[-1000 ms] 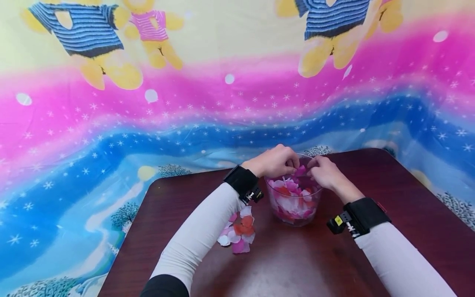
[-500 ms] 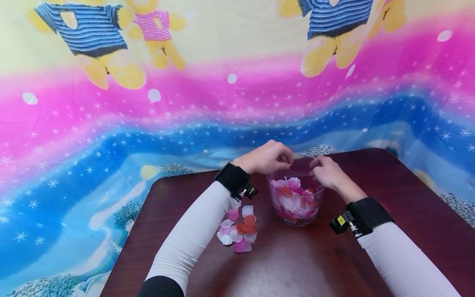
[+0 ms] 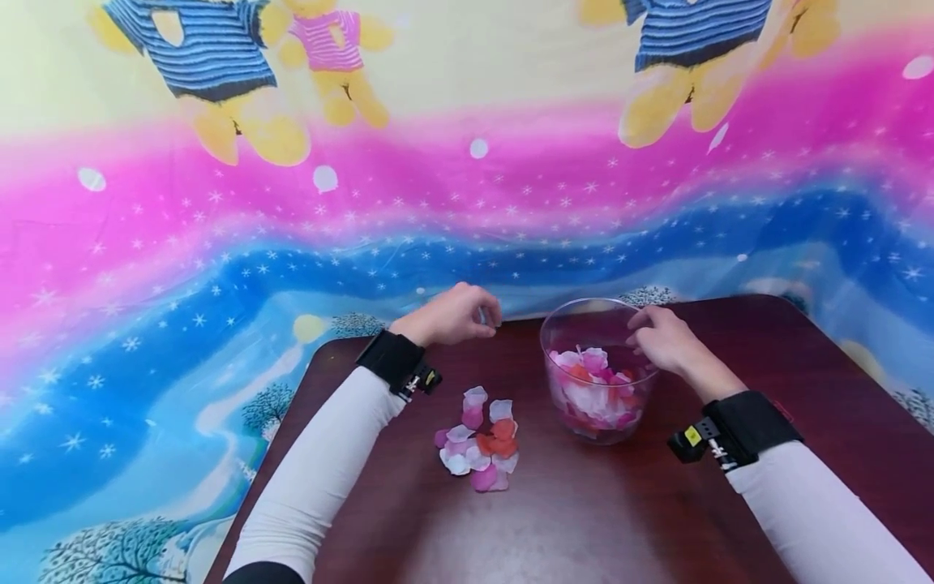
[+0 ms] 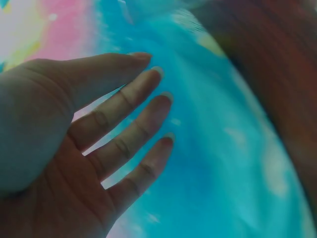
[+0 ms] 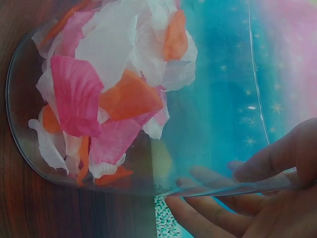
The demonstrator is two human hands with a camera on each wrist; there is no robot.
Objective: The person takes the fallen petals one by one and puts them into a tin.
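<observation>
A clear glass bowl (image 3: 560, 328) stands on the dark wooden table (image 3: 584, 519), about half full of pink, white and orange fabric petals (image 3: 594, 385). My right hand (image 3: 657, 337) pinches the bowl's right rim. The right wrist view shows the thumb and fingers of my right hand (image 5: 213, 186) on either side of the glass, with the petals (image 5: 114, 94) close by. My left hand (image 3: 467, 312) hovers to the left of the bowl near the table's far edge. In the left wrist view my left hand (image 4: 153, 84) has its fingers loosely straight and holds nothing.
A small pile of loose petals (image 3: 477, 442) lies on the table in front and to the left of the bowl. A colourful printed cloth (image 3: 292, 227) hangs behind and drapes round the table's far and left edges.
My left hand has let go of the bowl's rim and drawn away to the left. The pink petal held between both hands a second ago is no longer there.
</observation>
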